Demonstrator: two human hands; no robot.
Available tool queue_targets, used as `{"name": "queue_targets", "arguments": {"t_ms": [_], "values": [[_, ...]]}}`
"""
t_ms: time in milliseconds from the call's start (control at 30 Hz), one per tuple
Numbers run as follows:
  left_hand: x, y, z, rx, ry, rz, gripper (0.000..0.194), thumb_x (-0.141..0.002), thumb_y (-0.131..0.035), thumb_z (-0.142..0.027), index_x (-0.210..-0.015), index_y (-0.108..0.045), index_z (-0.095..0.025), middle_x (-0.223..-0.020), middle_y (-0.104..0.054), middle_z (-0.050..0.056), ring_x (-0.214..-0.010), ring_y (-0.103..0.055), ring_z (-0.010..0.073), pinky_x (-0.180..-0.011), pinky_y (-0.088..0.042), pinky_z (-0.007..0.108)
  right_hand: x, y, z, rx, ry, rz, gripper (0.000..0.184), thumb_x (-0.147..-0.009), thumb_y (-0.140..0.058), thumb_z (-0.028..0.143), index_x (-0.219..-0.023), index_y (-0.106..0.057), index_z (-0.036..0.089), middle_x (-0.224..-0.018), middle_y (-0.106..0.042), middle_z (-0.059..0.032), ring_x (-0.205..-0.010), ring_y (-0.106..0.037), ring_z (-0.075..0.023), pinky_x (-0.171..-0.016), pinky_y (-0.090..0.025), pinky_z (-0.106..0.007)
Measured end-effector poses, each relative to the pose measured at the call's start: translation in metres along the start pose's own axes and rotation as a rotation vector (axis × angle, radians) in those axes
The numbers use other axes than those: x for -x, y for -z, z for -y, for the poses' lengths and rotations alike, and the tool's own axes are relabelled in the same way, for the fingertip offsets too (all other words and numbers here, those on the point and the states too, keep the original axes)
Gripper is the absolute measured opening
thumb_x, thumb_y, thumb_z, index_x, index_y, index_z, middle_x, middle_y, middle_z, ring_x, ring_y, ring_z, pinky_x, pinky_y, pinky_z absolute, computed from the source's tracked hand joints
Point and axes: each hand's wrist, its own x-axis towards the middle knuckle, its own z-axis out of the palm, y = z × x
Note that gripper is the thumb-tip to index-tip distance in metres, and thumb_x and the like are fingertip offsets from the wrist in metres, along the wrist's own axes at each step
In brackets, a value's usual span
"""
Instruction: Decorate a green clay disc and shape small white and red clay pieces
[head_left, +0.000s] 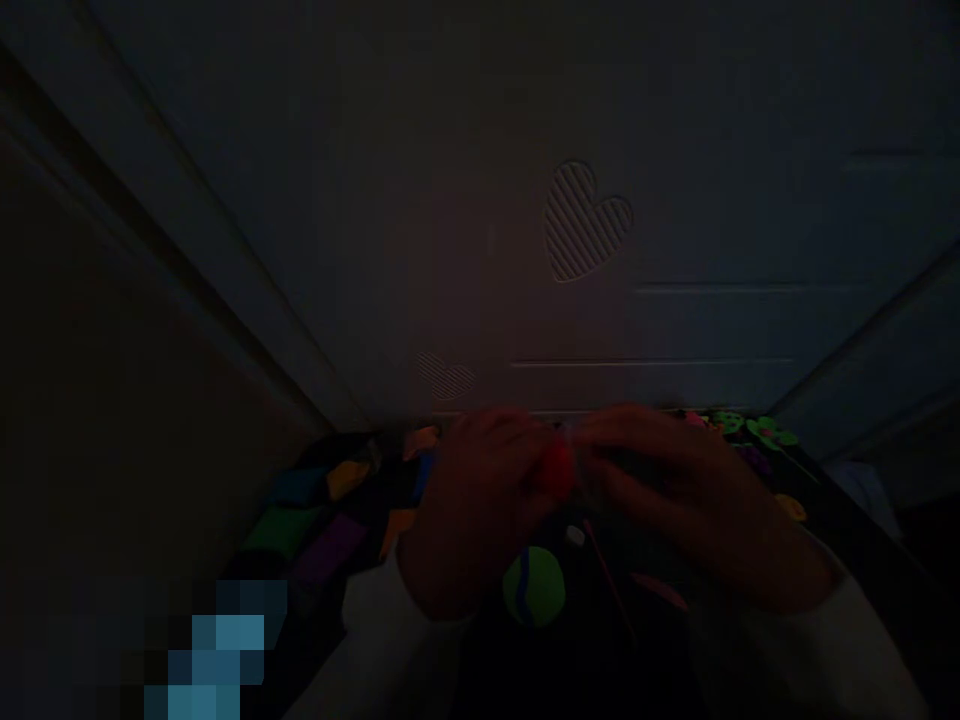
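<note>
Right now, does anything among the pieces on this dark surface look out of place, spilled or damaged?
Nothing clearly stands out, though the picture is very dim. The green disc with its wavy blue stripe looks whole, no spill shows, and the left hand holds the red piece.

A head-worn camera faces forward and down.
</note>
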Motion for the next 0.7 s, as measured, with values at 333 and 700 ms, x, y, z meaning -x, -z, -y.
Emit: {"name": "queue_targets", "arguments": {"t_ms": [333, 700], "values": [[0.004, 0.005, 0.001, 0.039, -0.063, 0.118, 0.015, -0.084, -0.052, -0.016, -0.09, -0.065, -0.021, -0.098, -0.074, 0.0, -0.111, -0.059, 0.0217, -0.1, -0.028, 0.048, 0.001, 0.002, 0.002, 0.011, 0.035, 0.029, 0.026, -0.082, -0.06, 0.013, -0.102, -0.067, 0.028, -0.099, -0.071, 0.0021, -0.093, -0.064, -0.0099, -0.084, -0.049, -0.022], [0.001, 0.013, 0.001, 0.318, 0.051, 0.238, 0.029, -0.075, -0.068, -0.04, -0.094, -0.065, -0.018, -0.089, -0.067, 0.003, -0.083, -0.059, 0.0184, -0.078, -0.045, 0.032, 0.002, 0.01, 0.0, -0.075, -0.01, 0.061, 0.027, -0.084, -0.055, 0.011, -0.098, -0.07, 0.028, -0.098, -0.072, -0.0007, -0.091, -0.066, -0.0141, -0.08, -0.052, -0.028]]}}
